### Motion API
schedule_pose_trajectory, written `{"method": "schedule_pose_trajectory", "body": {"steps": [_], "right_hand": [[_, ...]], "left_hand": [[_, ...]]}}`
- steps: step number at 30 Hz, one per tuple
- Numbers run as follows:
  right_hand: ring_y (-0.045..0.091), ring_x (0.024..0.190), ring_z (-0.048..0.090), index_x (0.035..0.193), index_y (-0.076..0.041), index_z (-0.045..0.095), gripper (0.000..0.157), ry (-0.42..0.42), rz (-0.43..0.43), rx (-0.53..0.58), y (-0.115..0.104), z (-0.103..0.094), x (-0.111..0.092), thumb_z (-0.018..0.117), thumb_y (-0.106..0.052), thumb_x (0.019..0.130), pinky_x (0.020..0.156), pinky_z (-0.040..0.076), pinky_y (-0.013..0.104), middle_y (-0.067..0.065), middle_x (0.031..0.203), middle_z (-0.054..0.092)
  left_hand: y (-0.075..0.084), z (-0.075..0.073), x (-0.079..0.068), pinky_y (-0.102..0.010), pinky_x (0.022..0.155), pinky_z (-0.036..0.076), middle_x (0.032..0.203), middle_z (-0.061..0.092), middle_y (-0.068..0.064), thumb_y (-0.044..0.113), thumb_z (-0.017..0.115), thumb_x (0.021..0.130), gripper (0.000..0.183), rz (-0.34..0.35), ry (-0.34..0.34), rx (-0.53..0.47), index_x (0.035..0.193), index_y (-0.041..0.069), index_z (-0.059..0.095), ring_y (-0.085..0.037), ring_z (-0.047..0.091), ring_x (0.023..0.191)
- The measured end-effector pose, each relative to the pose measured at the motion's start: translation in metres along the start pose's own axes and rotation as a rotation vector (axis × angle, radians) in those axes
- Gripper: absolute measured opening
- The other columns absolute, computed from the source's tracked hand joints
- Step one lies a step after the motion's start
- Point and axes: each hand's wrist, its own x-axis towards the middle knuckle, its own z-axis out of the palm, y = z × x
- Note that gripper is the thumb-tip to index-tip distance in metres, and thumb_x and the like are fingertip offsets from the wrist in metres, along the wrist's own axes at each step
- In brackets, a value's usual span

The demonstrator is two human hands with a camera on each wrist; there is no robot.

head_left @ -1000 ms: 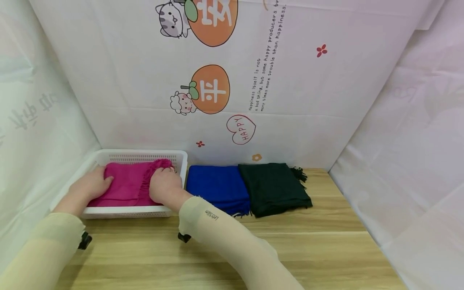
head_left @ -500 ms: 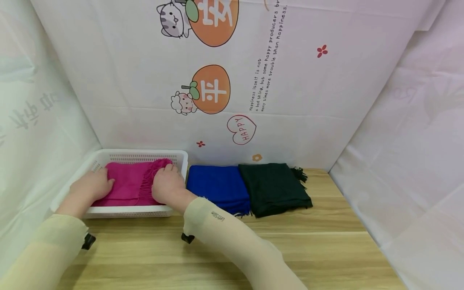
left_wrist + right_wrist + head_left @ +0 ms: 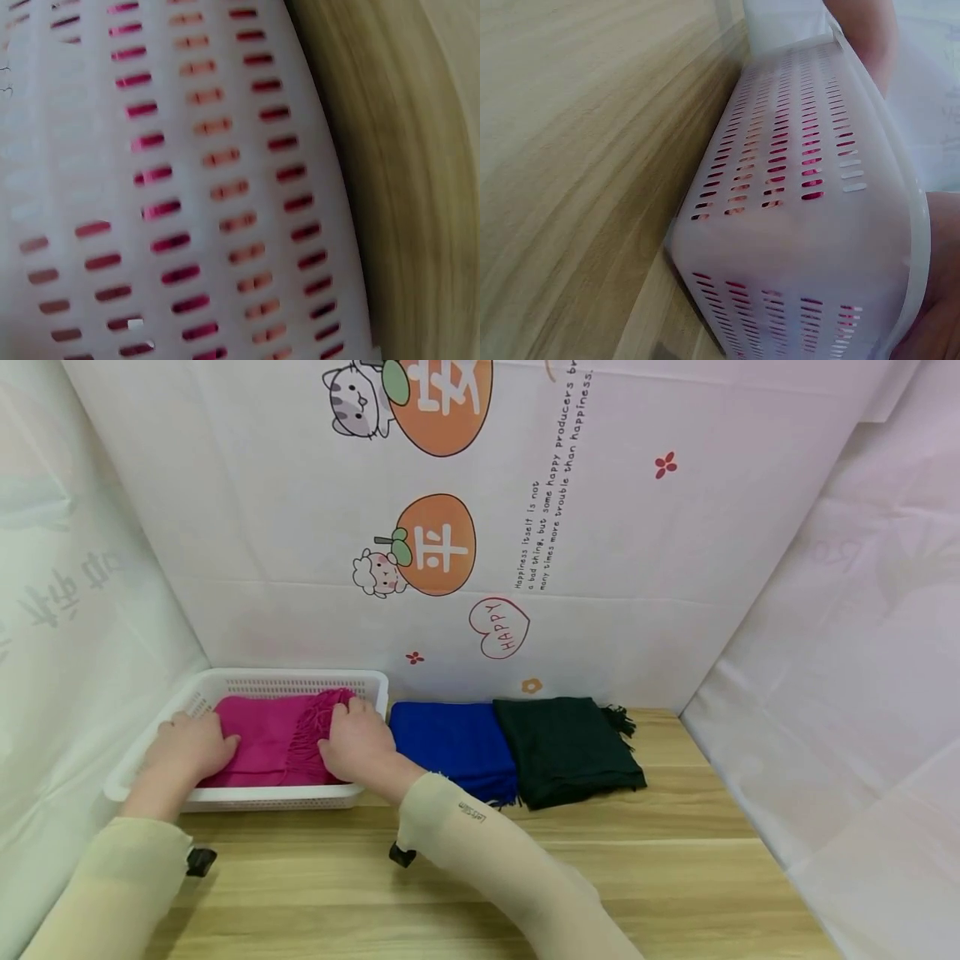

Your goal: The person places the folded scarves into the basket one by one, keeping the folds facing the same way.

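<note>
In the head view a folded pink scarf [image 3: 262,731] with a fringed right end lies in a white slotted plastic basket [image 3: 296,677]. My left hand [image 3: 187,747] rests at the scarf's left end, its thumb against the cloth. My right hand [image 3: 360,743] rests on the fringed end beside the basket's right wall, fingers pointing away. Some fingertips are hidden. Through the slots of the basket [image 3: 187,172] in the left wrist view, pink, orange and dark red show. The right wrist view has the basket's corner [image 3: 795,240] from outside.
Right of the basket lies a folded blue scarf [image 3: 450,743], with a dark green fringed scarf [image 3: 566,752] touching it. They lie on a wooden table [image 3: 337,893]. White printed sheets [image 3: 600,543] hang behind and at both sides.
My right hand has drawn slightly right along the fringe, with its fingers less curled. My left hand has shifted a little right. The scarf has barely moved.
</note>
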Motion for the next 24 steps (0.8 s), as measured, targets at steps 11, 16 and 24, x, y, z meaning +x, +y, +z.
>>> {"method": "schedule_pose_trajectory", "body": {"steps": [11,16,24], "right_hand": [[0.02,0.152,0.051,0.166,-0.013,0.05,0.068,0.068,-0.025,0.129,0.019,0.0,-0.011,0.063,-0.053,0.112,0.118,0.049,0.033,0.006,0.168,0.049],[0.023,0.152,0.051,0.165,-0.01,0.051,0.067,0.081,-0.077,0.173,0.034,0.0,-0.016,0.062,-0.051,0.113,0.12,0.049,0.035,0.008,0.168,0.049],[0.024,0.147,0.056,0.164,-0.007,0.051,0.068,0.106,-0.108,0.154,0.056,-0.007,-0.023,0.064,-0.051,0.113,0.119,0.049,0.035,0.009,0.161,0.056]], "left_hand": [[0.017,-0.001,-0.009,-0.079,0.095,0.043,0.122,0.052,-0.056,0.031,0.062,0.108,0.06,0.003,0.042,0.007,0.128,-0.026,0.055,-0.074,0.045,0.116],[0.022,0.0,-0.011,-0.081,0.106,0.038,0.129,0.052,-0.056,0.032,0.06,0.11,0.062,0.04,0.028,0.01,0.13,-0.026,0.055,-0.076,0.045,0.122],[0.042,0.0,-0.014,-0.081,0.109,0.039,0.136,0.052,-0.053,0.039,0.061,0.112,0.07,0.082,0.024,-0.021,0.14,-0.024,0.052,-0.073,0.045,0.129]]}}
